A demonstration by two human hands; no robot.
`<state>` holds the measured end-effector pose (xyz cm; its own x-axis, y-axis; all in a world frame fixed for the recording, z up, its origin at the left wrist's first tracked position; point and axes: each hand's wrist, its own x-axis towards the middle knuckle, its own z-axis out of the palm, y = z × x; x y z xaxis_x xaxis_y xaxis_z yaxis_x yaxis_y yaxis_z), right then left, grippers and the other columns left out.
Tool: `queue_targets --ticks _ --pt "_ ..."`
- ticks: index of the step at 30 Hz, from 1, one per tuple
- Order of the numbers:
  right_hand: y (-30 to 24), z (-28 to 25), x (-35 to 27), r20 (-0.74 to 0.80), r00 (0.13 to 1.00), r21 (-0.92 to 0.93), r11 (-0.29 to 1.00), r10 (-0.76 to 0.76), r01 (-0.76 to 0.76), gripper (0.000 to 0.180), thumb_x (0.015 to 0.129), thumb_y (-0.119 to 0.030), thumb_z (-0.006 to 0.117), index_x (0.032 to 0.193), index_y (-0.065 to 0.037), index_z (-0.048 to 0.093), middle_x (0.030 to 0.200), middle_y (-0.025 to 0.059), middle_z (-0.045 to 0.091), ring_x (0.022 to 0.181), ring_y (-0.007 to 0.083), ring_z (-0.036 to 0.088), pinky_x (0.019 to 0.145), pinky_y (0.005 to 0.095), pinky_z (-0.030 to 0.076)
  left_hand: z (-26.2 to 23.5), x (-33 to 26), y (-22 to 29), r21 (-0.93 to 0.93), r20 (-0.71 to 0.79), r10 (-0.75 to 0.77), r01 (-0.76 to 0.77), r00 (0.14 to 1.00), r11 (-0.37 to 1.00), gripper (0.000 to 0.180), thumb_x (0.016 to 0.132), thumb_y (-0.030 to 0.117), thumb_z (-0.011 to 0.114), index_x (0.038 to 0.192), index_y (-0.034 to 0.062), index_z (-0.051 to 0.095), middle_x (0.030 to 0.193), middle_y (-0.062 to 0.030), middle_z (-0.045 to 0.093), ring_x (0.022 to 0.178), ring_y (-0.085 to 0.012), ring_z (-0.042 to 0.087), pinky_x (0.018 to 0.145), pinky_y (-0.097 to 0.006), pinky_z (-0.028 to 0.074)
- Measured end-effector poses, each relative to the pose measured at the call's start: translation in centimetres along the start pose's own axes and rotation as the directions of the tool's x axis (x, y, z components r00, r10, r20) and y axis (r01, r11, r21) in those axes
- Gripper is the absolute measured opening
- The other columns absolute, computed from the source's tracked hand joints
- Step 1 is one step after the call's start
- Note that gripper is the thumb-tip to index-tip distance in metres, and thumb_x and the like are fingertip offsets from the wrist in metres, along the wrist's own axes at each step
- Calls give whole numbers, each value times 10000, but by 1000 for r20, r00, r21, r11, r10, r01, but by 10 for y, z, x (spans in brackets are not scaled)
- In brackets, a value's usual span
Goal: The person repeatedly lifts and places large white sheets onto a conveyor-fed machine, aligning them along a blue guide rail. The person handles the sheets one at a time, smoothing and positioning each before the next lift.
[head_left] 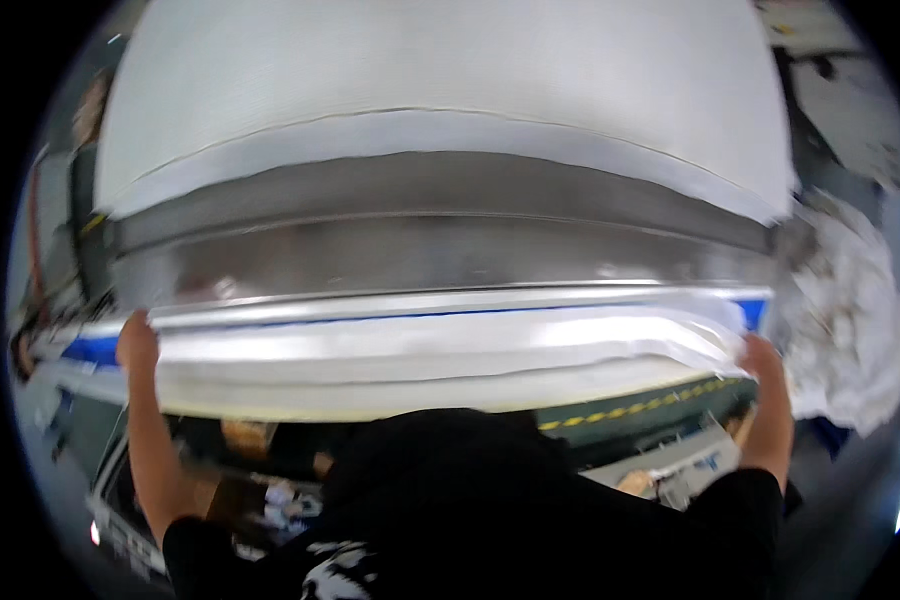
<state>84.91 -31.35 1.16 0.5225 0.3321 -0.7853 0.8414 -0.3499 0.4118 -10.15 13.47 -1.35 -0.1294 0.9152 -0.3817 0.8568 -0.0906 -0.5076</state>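
1. Two bare hands stand far apart in the head view, at opposite ends of a long white sheet (420,360), which lies across the middle of the frame between them.
2. The sheet's long axis runs left to right, bowed by the lens; from the left hand (138,338) it extends rightward, from the right hand (763,357) leftward. Each hand is nearest its own end, neither near the sheet's centre.
3. The right fingers appear closed on the sheet's right end, where creases draw together. The left fingers are curled at the left end, but blur hides whether they grip; I cannot tell.
4. Just above the sheet, a thin blue line and a bright rim run alongside it; beyond these, a grey metal plate (450,250) spans the frame, with broad white fabric (450,60) filling the upper middle.
5. Below the sheet's lower edge, the black shirt (450,500) comes close at lower centre, leaving little room there. Outside the right hand, a crumpled white bundle (855,320) crowds the right edge; the left side looks less crowded.
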Motion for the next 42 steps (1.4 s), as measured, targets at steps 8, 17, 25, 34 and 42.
queue_targets --ticks 8,17,25,34,42 --pt "-19 -15 0 -26 1000 -90 996 -16 14 320 720 -262 594 1003 -121 645 1009 128 654 970 314 613 830 425 494 0 -6 61 -166 -175 155 -184 972 969 223 896 183 482 1067 119 610 1044 -117 639 927 -330 608 769 -430 485" --pt "-47 -24 7 -142 987 -125 987 78 -96 355 758 -244 639 1081 -105 589 1023 130 646 976 310 614 785 419 509 -9 12 53 -205 -171 93 -128 981 970 258 884 206 484 1098 136 611 1049 -127 640 951 -339 602 779 -438 480" --pt "-164 -80 2 -398 902 17 982 -167 189 227 819 -236 546 940 -67 638 935 151 644 868 361 605 772 458 482 55 75 24 -337 -477 -19 -163 879 927 411 863 267 544 1233 90 521 1208 -145 550 1115 -323 510 947 -428 399" --pt "-459 -254 -48 -568 596 12 719 -567 695 189 836 -249 566 892 -81 631 803 142 627 749 346 603 667 442 472 18 88 114 -565 -684 -222 -313 695 763 322 868 197 495 1158 72 557 1221 -117 522 1145 -305 465 1005 -432 337" --pt "-751 -412 -119 -691 135 -76 257 -710 963 196 825 -241 557 890 -66 618 853 127 626 794 326 609 701 422 481 3 86 116 -633 -694 -266 -392 669 667 320 817 135 528 1117 30 555 1197 -143 528 1130 -320 485 992 -441 349"
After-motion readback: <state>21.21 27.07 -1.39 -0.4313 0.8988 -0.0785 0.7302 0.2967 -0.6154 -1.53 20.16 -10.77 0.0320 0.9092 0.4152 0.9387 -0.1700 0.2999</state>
